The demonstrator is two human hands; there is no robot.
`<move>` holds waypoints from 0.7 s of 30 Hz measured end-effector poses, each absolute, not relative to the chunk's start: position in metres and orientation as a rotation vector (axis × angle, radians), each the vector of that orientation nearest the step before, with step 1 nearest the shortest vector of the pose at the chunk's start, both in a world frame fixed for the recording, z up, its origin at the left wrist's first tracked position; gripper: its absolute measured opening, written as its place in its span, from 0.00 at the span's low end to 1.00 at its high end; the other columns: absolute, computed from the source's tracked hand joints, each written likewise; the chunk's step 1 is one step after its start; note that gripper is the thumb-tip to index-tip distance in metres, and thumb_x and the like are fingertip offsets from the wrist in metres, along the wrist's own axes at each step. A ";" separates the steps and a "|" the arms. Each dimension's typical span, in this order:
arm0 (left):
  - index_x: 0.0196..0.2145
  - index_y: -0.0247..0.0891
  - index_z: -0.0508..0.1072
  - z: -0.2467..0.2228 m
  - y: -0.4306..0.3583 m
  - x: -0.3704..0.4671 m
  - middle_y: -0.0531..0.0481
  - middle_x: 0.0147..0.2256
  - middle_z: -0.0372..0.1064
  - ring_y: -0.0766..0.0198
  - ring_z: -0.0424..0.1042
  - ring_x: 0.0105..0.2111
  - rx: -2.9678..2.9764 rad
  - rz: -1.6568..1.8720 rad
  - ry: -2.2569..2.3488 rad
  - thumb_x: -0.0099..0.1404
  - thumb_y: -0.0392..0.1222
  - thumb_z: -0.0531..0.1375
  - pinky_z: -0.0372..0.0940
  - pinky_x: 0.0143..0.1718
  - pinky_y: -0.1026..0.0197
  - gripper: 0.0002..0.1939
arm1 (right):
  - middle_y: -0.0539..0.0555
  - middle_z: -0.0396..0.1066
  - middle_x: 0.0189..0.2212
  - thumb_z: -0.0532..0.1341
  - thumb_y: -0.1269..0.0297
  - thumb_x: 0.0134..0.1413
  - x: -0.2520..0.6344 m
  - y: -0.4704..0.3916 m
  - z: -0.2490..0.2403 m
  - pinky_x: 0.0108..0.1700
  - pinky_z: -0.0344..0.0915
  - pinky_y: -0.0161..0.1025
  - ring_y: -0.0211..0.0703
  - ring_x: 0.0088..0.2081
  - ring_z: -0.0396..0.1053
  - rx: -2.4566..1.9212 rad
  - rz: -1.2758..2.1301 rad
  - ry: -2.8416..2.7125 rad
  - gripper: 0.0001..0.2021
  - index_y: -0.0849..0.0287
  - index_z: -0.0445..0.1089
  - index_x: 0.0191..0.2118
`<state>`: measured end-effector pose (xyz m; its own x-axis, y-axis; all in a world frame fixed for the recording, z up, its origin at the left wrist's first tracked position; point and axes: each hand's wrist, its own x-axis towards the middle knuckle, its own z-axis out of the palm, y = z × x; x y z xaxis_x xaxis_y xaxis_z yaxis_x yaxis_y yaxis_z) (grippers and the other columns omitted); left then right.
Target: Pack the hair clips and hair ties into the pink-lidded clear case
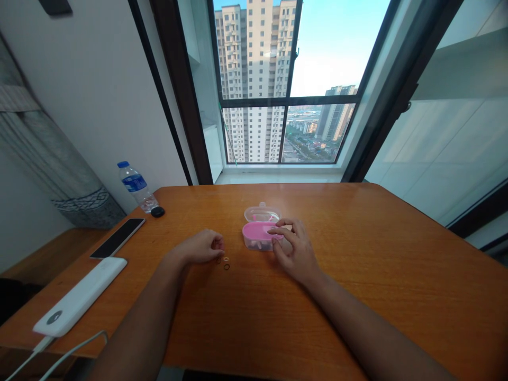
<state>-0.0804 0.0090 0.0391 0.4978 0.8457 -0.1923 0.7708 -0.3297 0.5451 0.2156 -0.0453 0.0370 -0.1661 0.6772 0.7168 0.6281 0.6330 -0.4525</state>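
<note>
A small clear plastic box (257,245) with a pink inner tray (257,230) stands on the table, its clear lid (262,214) tipped back open. Small pale items show dimly through its front wall. My right hand (296,251) is at the box's right end, fingertips over the tray and thumb by the front wall, seemingly gripping the rim. Left of the box, my left hand (203,246) rests low over the tabletop with its fingers curled together; anything in them is hidden. Beside its fingertips lie a dark ring (226,267) and a pale ring (226,259).
Along the table's (381,307) left side are a white power bank (81,296) with a cable (75,349), a phone (119,237), a black round object (157,211) and a water bottle (137,186). A window (286,100) lies beyond the far edge.
</note>
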 end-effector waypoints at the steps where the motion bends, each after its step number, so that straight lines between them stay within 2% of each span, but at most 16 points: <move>1: 0.30 0.36 0.75 0.039 0.009 -0.080 0.50 0.27 0.74 0.63 0.70 0.26 2.171 0.167 1.320 0.57 0.47 0.59 0.58 0.25 0.65 0.12 | 0.57 0.66 0.47 0.60 0.70 0.55 0.216 -0.045 0.037 0.53 0.63 0.51 0.52 0.50 0.65 -1.042 0.063 -1.860 0.12 0.52 0.74 0.45; 13: 0.31 0.36 0.74 0.041 0.007 -0.079 0.51 0.26 0.71 0.65 0.67 0.25 2.183 0.271 1.253 0.60 0.48 0.58 0.58 0.25 0.66 0.12 | 0.56 0.66 0.46 0.59 0.70 0.56 0.216 -0.044 0.035 0.53 0.64 0.51 0.51 0.50 0.66 -1.043 0.072 -1.863 0.11 0.51 0.75 0.42; 21: 0.40 0.35 0.78 0.044 0.005 -0.078 0.46 0.33 0.78 0.59 0.75 0.32 1.950 0.206 1.123 0.56 0.47 0.63 0.65 0.31 0.64 0.17 | 0.56 0.66 0.47 0.59 0.71 0.55 0.216 -0.044 0.036 0.53 0.64 0.51 0.50 0.49 0.66 -1.037 0.073 -1.869 0.12 0.51 0.75 0.42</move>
<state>-0.0777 0.0053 0.0441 0.5822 0.7719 -0.2555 0.6314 -0.2312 0.7402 0.2162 -0.0443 0.0357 -0.1763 0.6803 0.7114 0.6228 0.6368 -0.4545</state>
